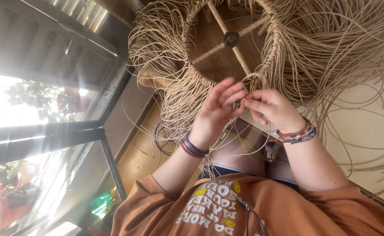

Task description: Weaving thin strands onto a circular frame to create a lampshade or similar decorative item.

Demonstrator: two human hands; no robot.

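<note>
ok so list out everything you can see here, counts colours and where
round tan woven-cord frame: one, top centre, black hub
loose tan cords: many, fanning off the frame, right and left
terracotta plant pots: two or so, bottom left, behind glass
dark metal window frame: one, left
orange printed t-shirt: one, bottom
wrist bands: several, both wrists
left hand: fingers at the cords
right hand: grip pinching a cord

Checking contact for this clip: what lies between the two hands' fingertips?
In the head view, thin tan strands run between the left hand and right hand, pinched just below the woven ring.
</note>
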